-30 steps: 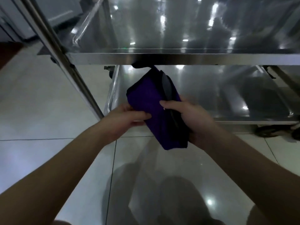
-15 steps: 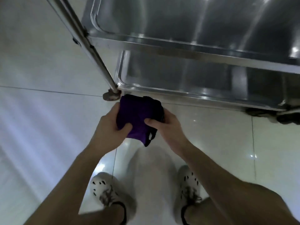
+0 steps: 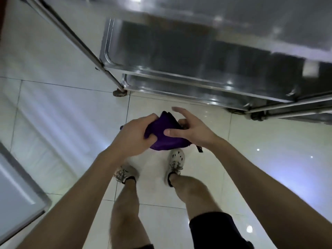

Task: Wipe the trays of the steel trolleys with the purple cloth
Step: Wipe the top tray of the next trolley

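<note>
Head view: you are looking straight down past your arms. Your left hand [image 3: 133, 135] is gripping the purple cloth [image 3: 161, 141], its fingers curling over the cloth's near left side and bunching it. Your right hand [image 3: 193, 130] is pinching the same cloth from the right. Its thumb is lying flat across the top of the fabric and its forefinger is sticking out free above it. The other fingers are going behind the cloth, where they are mostly hidden. A small dark tag is hanging from the cloth's lower right corner.

You are holding the cloth in the air between your hands, above the tiled floor [image 3: 62, 119] and over your pale shoes [image 3: 177, 159]. It is near the steel trolley [image 3: 215, 20] but touching none of it. The trolley is filling the top of the view. Its lowest tray [image 3: 179, 89] is lying just beyond your hands, and the tray above it [image 3: 161, 51] is overhanging that one. The slanting post [image 3: 75, 40] is running down to a caster [image 3: 118, 92] at the left corner. The upper part is blurring, so detail there is unclear.
</note>
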`<state>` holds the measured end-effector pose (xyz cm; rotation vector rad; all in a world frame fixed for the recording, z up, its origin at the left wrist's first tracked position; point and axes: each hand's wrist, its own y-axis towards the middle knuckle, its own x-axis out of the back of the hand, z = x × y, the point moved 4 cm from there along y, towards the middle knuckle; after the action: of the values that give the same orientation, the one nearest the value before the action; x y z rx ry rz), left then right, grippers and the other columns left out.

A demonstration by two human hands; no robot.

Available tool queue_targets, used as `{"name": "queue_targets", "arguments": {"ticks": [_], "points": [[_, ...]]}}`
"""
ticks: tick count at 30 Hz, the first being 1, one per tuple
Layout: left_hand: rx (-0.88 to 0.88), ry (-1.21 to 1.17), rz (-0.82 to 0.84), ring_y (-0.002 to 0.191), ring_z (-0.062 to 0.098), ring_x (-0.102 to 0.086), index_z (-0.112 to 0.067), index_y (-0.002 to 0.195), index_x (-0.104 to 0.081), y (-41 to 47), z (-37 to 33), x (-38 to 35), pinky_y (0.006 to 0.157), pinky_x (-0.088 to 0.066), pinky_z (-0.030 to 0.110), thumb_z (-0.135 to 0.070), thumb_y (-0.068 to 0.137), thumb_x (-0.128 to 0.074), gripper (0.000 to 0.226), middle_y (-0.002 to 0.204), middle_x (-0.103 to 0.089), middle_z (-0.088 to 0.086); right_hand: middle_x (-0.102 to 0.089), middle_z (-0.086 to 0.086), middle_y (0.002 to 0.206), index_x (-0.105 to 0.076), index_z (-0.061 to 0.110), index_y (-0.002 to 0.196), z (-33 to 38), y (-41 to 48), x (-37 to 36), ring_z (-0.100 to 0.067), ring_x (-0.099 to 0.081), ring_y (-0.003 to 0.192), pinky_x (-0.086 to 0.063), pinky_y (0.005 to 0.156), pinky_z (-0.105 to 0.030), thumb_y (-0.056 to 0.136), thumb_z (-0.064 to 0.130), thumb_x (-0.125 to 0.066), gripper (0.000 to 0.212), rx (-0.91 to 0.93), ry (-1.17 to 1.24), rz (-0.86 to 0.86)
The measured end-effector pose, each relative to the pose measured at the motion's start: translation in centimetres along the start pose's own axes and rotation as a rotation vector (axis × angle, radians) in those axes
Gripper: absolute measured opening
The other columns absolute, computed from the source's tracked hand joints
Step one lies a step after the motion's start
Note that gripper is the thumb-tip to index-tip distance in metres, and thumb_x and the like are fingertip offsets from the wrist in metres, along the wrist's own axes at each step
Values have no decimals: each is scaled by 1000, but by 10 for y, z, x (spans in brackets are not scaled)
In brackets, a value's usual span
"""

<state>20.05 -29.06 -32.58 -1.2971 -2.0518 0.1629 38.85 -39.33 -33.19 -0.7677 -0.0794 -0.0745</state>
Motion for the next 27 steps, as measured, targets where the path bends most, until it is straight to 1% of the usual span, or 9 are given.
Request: {"name": "queue_targets", "arguments": {"ticks": [4, 9, 13, 16, 18, 20, 22, 25, 27], "points": [[-59, 37, -30, 73, 5, -64, -54, 97, -48, -15, -108, 30, 58, -42, 17, -28, 84, -60, 31, 84, -66, -25, -74, 14, 112, -67, 35, 128, 79, -74, 50, -8, -72, 100, -65, 87, -44, 97, 47, -80, 36, 224, -262, -89], [-48, -21, -174, 86, 2, -69, -46, 104, -58, -32, -188, 51, 66, -53, 15, -29, 76, -77, 37, 95, -70, -25, -60, 7, 112, -66, 21, 117, 135, -158, 98, -13, -61, 97, -52, 82, -26, 100, 35, -78, 25, 536, -424, -270], [-72, 154, -217, 97, 6, -66, -36, 118, -68, -44, -232, 34, 82, -54, 23, -14, 76, -91, 52, 101, -69, -20, -60, 13, 112, -66, 23, 121, 135, -223, 130, -6, -59, 97, -43, 78, -14, 102, 31, -76, 23, 678, -492, -366], [-37, 198, -314, 100, 18, -66, -20, 118, -74, -47, -258, 17, 89, -55, 38, -7, 86, -85, 36, 104, -72, -7, -63, 20, 98, -64, 29, 111, 121, -262, 160, -1, -61, 92, -43, 72, -13, 100, 40, -76, 20, 698, -394, -497], [-6, 98, -351, 97, 13, -70, -22, 115, -76, -55, -283, -2, 87, -58, 39, -15, 91, -83, 26, 101, -77, -10, -65, 22, 90, -60, 33, 106, 104, -297, 187, 6, -62, 89, -43, 67, -8, 99, 50, -73, 23, 657, -343, -621], [-24, -12, -380, 89, 1, -71, -29, 107, -74, -64, -309, -25, 77, -55, 30, -22, 91, -84, 20, 93, -76, -18, -62, 25, 80, -52, 36, 102, 84, -333, 213, 14, -60, 83, -41, 61, -7, 101, 60, -67, 27, 633, -376, -766], [-62, -166, -408, 86, 0, -71, -27, 105, -71, -76, -335, -53, 77, -55, 26, -20, 92, -85, 21, 92, -75, -19, -59, 27, 79, -46, 40, 101, 61, -370, 237, 11, -60, 74, -40, 56, -9, 103, 64, -62, 29, 597, -412, -860], [-75, -365, -429, 99, 12, -76, -23, 115, -65, -91, -373, -94, 88, -66, 40, -18, 92, -86, 32, 110, -77, -7, -63, 22, 90, -49, 35, 110, 27, -416, 269, -3, -62, 78, -46, 62, -22, 104, 63, -61, 30, 511, -399, -882], [-87, -404, -418, 103, 19, -77, -24, 124, -57, -96, -401, -121, 89, -67, 48, -17, 92, -86, 43, 118, -74, -1, -65, 19, 91, -55, 31, 114, 4, -443, 290, -4, -63, 79, -45, 58, -20, 103, 62, -63, 34, 455, -337, -893]]}}
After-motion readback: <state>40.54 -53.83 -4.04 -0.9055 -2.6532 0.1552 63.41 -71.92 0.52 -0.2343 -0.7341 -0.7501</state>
